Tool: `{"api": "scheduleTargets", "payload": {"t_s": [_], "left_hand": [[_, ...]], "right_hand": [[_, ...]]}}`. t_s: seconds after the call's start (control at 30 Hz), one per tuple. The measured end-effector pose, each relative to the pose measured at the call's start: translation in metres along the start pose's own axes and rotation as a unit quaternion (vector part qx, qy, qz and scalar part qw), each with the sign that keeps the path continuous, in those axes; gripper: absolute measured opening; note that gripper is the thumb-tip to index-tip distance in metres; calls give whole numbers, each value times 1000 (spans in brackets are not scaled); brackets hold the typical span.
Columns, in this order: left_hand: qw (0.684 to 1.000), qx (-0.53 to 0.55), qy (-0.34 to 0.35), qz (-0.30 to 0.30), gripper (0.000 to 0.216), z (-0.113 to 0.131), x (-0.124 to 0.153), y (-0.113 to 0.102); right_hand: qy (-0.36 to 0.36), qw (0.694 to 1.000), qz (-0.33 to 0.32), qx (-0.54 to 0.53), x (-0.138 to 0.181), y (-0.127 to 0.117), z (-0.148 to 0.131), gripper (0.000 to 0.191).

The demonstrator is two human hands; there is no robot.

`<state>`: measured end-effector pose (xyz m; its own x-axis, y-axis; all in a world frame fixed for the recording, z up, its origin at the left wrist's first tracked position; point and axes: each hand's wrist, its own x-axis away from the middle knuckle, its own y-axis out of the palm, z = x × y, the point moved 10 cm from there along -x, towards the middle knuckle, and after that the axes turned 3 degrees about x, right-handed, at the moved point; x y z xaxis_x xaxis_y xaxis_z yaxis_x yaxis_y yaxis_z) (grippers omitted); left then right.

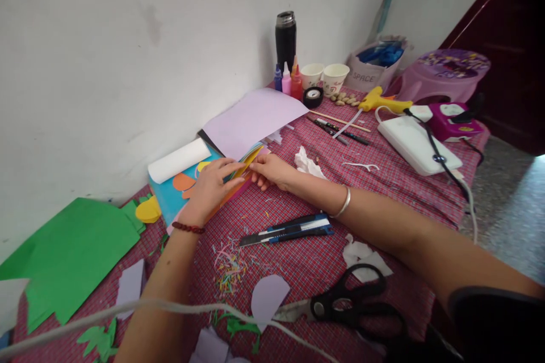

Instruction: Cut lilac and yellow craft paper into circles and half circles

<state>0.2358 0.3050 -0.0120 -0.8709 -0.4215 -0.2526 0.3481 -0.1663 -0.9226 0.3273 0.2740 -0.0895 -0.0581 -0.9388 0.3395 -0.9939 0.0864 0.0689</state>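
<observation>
A stack of coloured paper [254,154], with yellow, blue and pink edges showing, is raised at its right end above the table. My left hand [215,184] grips its side between thumb and fingers. At the right corner my right hand [272,171] pinches the sheets; its fingertips partly hide the edge. Under and beside my left hand lies blue paper [167,195] with orange petal shapes [184,182] on it. A rolled white sheet [179,159] rests across the back of the blue paper. In front of my hands lie two box cutters [289,230], side by side.
Black scissors [336,303] lie at the front by a lilac paper piece [269,296]. Paper shreds [230,266] are scattered nearby. Green paper [80,255] covers the left. A yellow glue gun [383,101], white box [419,144] and cables sit right. A white cord [179,307] crosses the foreground.
</observation>
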Motion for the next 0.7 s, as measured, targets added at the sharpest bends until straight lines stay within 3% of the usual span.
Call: {"api": "scheduleTargets", "payload": {"t_s": [0.2,0.3,0.4,0.47,0.53,0.63,0.7], "left_hand": [[999,35,-15,-3,31,7,4,6],[989,139,-58,17,26,3,10,-1],[955,221,-161,116,21,-32,21,-32],[942,181,-232,163,20,-62,30,-51],[961,79,-236,118,21,-77,29,-55],[986,-57,-156,-13,34,-77,19,-34],[987,-104,-111,-57,40,-72,16,-22]], "right_hand": [[7,1000,1,22,2,2,-3,24],[22,998,-32,46,6,3,-4,25],[44,991,-105,71,11,9,-1,27],[49,986,-141,71,14,12,1,28],[36,986,-152,57,14,13,1,27],[18,988,-149,40,13,13,0,27],[14,988,-148,39,13,14,1,27]]}}
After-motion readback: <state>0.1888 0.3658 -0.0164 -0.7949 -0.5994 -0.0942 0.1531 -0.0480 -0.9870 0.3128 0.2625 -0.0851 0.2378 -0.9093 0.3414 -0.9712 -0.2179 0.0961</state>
